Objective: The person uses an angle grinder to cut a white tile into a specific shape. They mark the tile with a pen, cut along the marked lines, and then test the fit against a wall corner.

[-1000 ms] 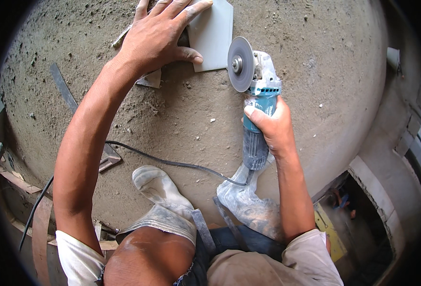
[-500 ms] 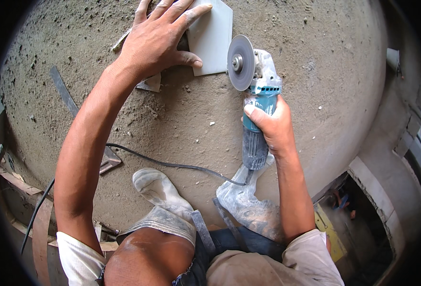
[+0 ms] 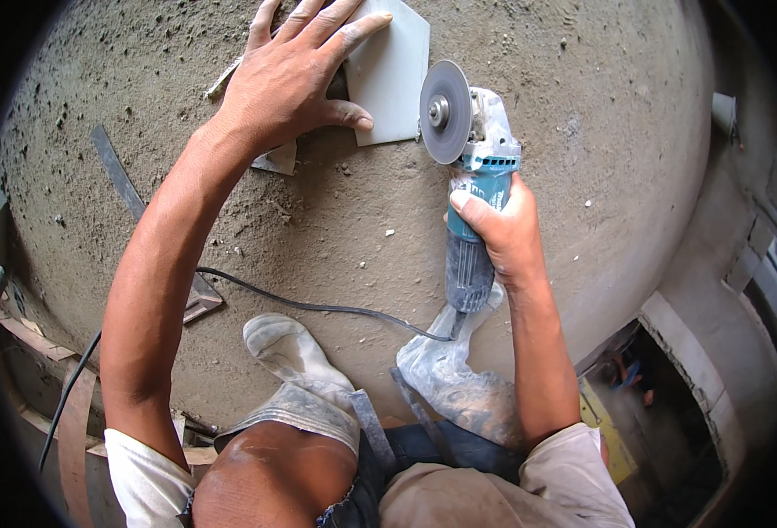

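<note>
Two bare hands reach over a rough, grey-brown floor [image 3: 344,211]. The left hand [image 3: 287,84] is at the top of the view, its grip spread wide: thumb tip and index finger rest on a pale tile [image 3: 395,84], near its left side, while the other fingers fan out to the left. The tile lies over the floor, a shadow along its left edge, its far end cut off by the frame and its upper right corner slanted. The right hand [image 3: 504,227] has its grip closed around the body of a teal and dark grinder [image 3: 470,264], thumb laid across the top. The grinder points away from the person, its grey disc [image 3: 448,141] standing on the left side of the dusty head, right by the tile's lower right corner; whether the two touch cannot be told. A black cord [image 3: 318,307] runs from the grinder's rear leftward over the floor and passes behind the left forearm [image 3: 155,273]. A broken shard [image 3: 280,158] sits below the left hand, and a grey strip [image 3: 117,174] lies farther left. Two dusty boots [image 3: 293,352] rest below.
</note>
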### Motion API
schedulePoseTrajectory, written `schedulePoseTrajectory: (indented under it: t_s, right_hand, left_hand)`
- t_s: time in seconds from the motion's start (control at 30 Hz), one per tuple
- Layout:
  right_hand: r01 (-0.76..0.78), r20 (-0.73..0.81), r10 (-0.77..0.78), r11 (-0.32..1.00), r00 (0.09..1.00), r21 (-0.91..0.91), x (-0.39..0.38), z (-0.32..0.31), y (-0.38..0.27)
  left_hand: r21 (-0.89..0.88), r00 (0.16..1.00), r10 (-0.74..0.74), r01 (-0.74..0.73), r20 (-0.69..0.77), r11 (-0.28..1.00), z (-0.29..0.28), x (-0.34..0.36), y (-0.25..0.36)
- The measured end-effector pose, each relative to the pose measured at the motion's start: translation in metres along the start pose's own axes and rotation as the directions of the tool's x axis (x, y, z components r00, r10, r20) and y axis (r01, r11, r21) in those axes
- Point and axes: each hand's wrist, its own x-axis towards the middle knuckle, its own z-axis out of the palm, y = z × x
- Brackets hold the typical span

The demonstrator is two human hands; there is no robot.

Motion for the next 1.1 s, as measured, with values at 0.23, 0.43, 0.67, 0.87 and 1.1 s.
schedulePoseTrajectory:
  t_s: [0.23,0.43,0.67,0.87,1.1]
  right_hand:
    - [0.042,0.011,-0.041,0.999,0.999,-0.025,0.005,-0.001,0.0]
    - [0.031,0.011,-0.031,0.999,0.999,-0.017,0.008,0.0,-0.004]
    - [0.051,0.001,-0.051,0.999,0.999,-0.014,0.012,0.002,-0.005]
    - [0.039,0.007,-0.038,0.999,0.999,-0.033,0.015,0.001,-0.01]
    - [0.049,-0.004,-0.05,0.999,0.999,-0.007,0.019,0.003,-0.012]
  left_hand:
    - [0.002,1.0,0.006,-0.006,-0.024,1.0,0.008,-0.001,-0.004]
    - [-0.002,1.0,0.011,-0.011,-0.016,1.0,0.007,-0.001,-0.005]
    - [-0.002,1.0,-0.006,0.006,0.017,1.0,-0.002,0.0,0.001]
    - [0.001,0.999,-0.01,0.01,0.035,1.0,-0.003,0.0,0.001]
    - [0.001,0.999,0.021,-0.021,-0.033,1.0,0.014,-0.002,-0.009]
